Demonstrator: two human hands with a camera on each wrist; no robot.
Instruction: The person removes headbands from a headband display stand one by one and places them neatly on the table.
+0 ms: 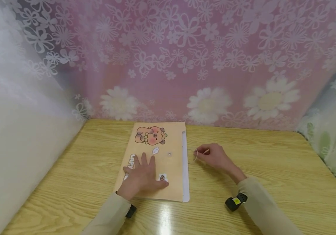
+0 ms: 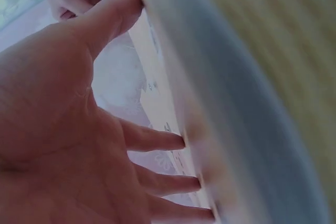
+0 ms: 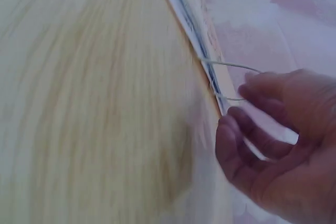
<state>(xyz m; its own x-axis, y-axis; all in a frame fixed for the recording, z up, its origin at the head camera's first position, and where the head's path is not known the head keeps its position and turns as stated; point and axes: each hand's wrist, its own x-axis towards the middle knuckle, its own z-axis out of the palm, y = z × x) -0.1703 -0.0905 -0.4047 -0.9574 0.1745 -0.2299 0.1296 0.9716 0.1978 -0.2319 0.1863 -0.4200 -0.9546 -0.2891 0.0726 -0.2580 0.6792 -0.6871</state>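
Note:
A tan file folder point(image 1: 172, 140) with a cartoon bear-like animal and lettering lies on the wooden table. My left hand point(image 1: 144, 178) rests on its lower left part, fingers spread and thumb reaching right. In the left wrist view the fingertips point(image 2: 178, 141) touch the cover. A white inner edge point(image 1: 186, 182) shows along the folder's right side, and a small round button point(image 1: 169, 153) sits on the cover. Just right of the folder, my right hand point(image 1: 215, 158) pinches a thin pale cord point(image 1: 196, 155). The right wrist view shows the cord point(image 3: 231, 65) looping out from the folder's edge.
The wooden table point(image 1: 262, 156) extends on both sides of the folder. A pink flowered curtain point(image 1: 162, 98) hangs along its back edge, with a pale sheet point(image 1: 24, 114) at the left. Black wrist devices, one a camera block point(image 1: 233, 203), sit on both wrists.

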